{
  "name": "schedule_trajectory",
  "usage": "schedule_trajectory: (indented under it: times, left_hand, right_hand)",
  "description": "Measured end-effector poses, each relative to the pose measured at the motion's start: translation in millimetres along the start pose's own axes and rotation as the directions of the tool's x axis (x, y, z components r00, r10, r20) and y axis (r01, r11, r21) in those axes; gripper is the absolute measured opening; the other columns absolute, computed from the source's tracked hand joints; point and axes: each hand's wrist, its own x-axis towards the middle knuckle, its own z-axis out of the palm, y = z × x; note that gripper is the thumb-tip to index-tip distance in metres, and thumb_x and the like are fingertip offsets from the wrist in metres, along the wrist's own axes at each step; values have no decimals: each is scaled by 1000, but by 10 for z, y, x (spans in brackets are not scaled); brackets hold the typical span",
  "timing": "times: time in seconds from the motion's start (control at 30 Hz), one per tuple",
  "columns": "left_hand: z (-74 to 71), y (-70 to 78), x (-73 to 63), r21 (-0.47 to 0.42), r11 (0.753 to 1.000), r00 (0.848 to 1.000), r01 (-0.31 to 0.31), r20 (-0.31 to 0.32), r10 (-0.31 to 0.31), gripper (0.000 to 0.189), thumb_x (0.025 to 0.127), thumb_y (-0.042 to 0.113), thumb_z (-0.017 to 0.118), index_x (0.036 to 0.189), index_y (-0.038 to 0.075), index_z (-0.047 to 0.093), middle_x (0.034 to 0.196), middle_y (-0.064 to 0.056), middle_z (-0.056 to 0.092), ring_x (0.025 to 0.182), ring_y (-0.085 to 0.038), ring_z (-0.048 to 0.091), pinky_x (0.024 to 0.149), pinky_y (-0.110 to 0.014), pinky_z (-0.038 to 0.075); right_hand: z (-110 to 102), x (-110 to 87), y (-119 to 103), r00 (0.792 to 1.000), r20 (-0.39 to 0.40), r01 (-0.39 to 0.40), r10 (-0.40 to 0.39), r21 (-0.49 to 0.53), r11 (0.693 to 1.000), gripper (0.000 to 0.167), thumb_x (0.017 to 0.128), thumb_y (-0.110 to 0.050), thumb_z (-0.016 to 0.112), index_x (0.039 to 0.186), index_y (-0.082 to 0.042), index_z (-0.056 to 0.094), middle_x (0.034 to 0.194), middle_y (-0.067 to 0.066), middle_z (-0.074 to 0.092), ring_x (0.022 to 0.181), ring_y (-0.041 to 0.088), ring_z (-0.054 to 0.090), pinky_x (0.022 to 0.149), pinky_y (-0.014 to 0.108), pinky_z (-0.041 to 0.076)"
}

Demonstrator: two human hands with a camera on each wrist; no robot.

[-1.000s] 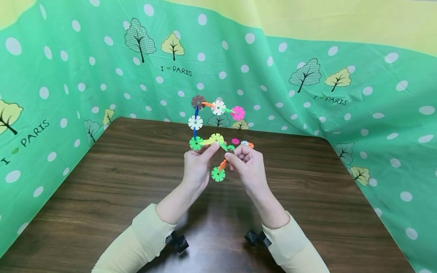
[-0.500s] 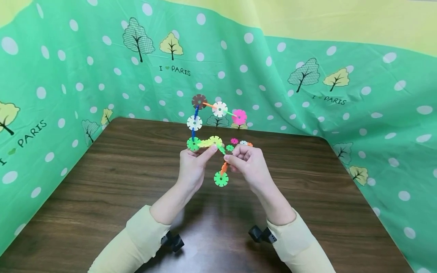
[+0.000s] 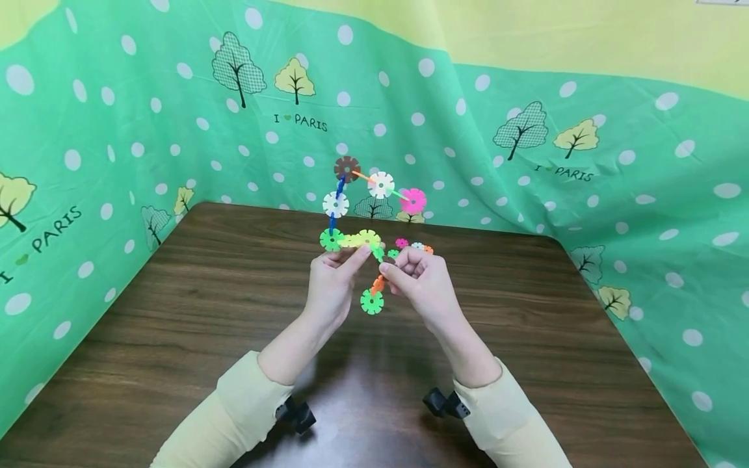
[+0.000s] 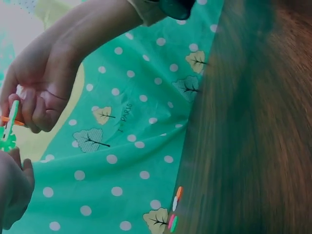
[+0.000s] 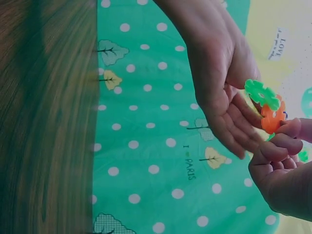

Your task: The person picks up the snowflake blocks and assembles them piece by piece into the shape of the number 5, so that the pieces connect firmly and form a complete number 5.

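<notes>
Snowflake discs are linked by their notches into one long chain, raised above the table. Its far end runs from a pink disc [image 3: 413, 201] through a white disc [image 3: 381, 185] to a brown disc [image 3: 347, 169], then down to a green disc [image 3: 331, 240]. My left hand [image 3: 330, 289] pinches the chain near a yellow disc [image 3: 368, 240]. With thumb and forefinger, my right hand [image 3: 427, 283] pinches a piece between a small green disc [image 3: 378, 251] and an orange disc [image 3: 378, 285]; the fingers mostly hide it. Another green disc [image 3: 371, 301] hangs lowest, below the orange one.
Several loose discs lie on the table beyond my right hand: pink [image 3: 401, 243], white [image 3: 417, 246], orange [image 3: 429, 249] and green [image 3: 393, 253]. The dark wooden table [image 3: 175, 325] backs onto a green dotted curtain [image 3: 445, 136].
The chain has turned slightly: its brown end shifts up and right over the last second. The lowest green disc swings right, then back left. Both hands keep their pinch.
</notes>
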Motion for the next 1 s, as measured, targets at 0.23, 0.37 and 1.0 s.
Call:
schedule_trajectory:
  times: [0.23,0.37,1.0]
  left_hand:
    - [-175,190,56,-4,996,988,89,127,-88,34,85,12,70,116,5,58,112,-7,65,104,-20,62,97,-42,48]
    - [-250,370,127,112,989,982,101,146,-116,51,85,28,70,127,7,51,115,-6,61,105,-18,59,86,-27,51]
    - [-225,458,219,232,972,995,27,-99,-4,3,86,12,69,85,10,70,75,0,68,67,-11,62,70,-24,56]
  right_hand:
    - [-136,-56,0,999,-23,27,-28,-69,997,18,84,-7,69,73,2,57,53,1,51,49,15,46,48,22,39]
    - [-238,-63,10,1000,10,16,-15,-176,984,20,84,-8,69,71,0,55,52,6,48,48,13,43,47,24,35]
    - [-133,-98,156,998,-42,-46,48,47,998,19,85,-4,65,71,-5,53,53,-1,51,49,9,47,45,19,39]
